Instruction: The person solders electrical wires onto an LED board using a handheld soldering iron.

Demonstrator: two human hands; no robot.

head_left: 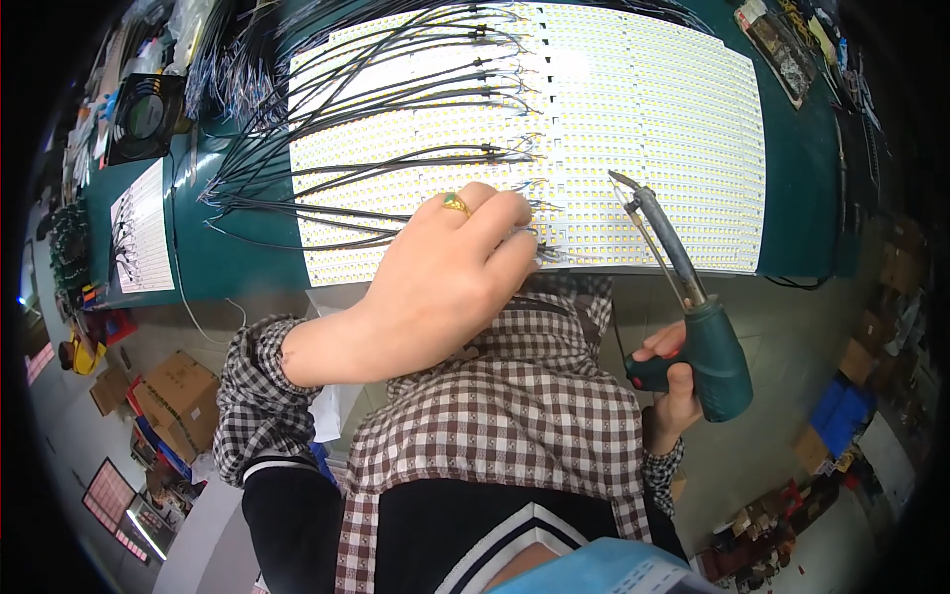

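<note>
A large sheet of white LED strips (683, 148) with rows of yellow chips lies on the green table. Black cables (376, 156) with thin stripped wire ends run across its left half to the middle of the strips. My left hand (450, 262), a ring on one finger, is bent over the near cables by the sheet's front edge. Its fingers are closed round a black cable, the fingertips partly hidden. In my right hand (673, 386) is a green pistol-shaped soldering gun (717, 361), held in front of the table. Its tip points up over the strips, right of the wire ends.
On the left of the table lie a smaller LED sheet (146, 233) with wires and a black fan (144, 117). Bundles of wire (233, 74) are piled at the back left. A dark, worn tray (777, 54) sits at the back right. Cardboard boxes (176, 396) stand on the floor.
</note>
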